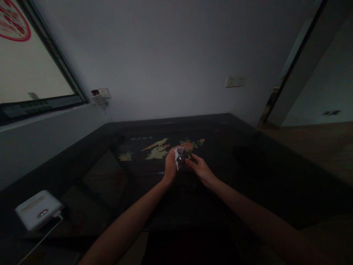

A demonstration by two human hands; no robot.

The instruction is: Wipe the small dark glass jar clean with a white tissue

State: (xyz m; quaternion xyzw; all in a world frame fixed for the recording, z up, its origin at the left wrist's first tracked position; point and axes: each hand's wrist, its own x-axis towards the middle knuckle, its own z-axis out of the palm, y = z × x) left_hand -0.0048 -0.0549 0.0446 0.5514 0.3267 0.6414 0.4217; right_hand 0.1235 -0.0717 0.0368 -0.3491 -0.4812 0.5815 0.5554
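Dark shiny item [181, 158]: one, held between the left hand [170, 165] and the right hand [202, 170], over the middle of the bench [182, 198]
White crumpled piece [177, 162]: one, along the item's left side; in this dim light it could be tissue or torn wrapping
Left grip: curled about the item's left side, against the white crumpled piece
Right grip: pinching the item's right side between thumb and fingers
Handling: seems two-handed work on the item, left steadying, right working; the next move calls for a firm left hold and small right-finger motions
White box [33, 209]: one, on the bench at the left, with one cable [40, 241]
Socket plates [231, 81]: two, side by side on the far wall, right of the hands
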